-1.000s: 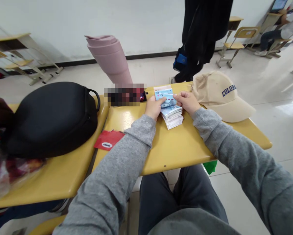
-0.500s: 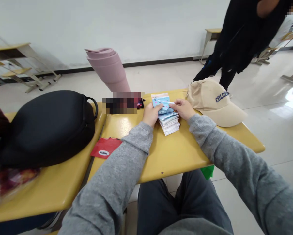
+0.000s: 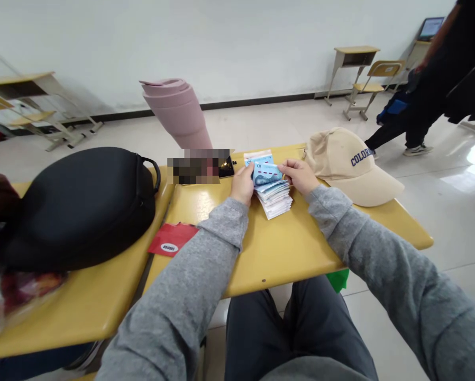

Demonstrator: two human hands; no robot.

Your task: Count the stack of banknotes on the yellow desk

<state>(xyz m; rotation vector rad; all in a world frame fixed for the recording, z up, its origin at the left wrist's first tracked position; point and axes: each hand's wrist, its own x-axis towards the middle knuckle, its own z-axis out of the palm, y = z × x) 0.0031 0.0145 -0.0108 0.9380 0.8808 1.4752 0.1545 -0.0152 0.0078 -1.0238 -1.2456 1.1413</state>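
Between my hands is a small blue printed paper piece (image 3: 267, 174) with a row of dark dashes; I cannot tell whether it is a slip or a flat packet. My left hand (image 3: 243, 185) pinches its left edge and my right hand (image 3: 300, 175) grips its upper right corner. Just below, a fanned stack of thin white and blue printed papers (image 3: 275, 200) lies on the yellow desk (image 3: 293, 254). Behind the held piece, another blue and white printed piece (image 3: 261, 156) shows in part.
A beige cap (image 3: 340, 164) sits right of my hands. At the back left stand a pink tumbler (image 3: 177, 114) and a phone (image 3: 226, 166). A red packet (image 3: 172, 238) lies near my left forearm. A black case (image 3: 79, 206) rests on the adjoining desk. A person in black (image 3: 436, 90) is beyond.
The held blue piece has flattened out and turned to show a different printed face. My hands have barely moved. The person in black has moved to the right.
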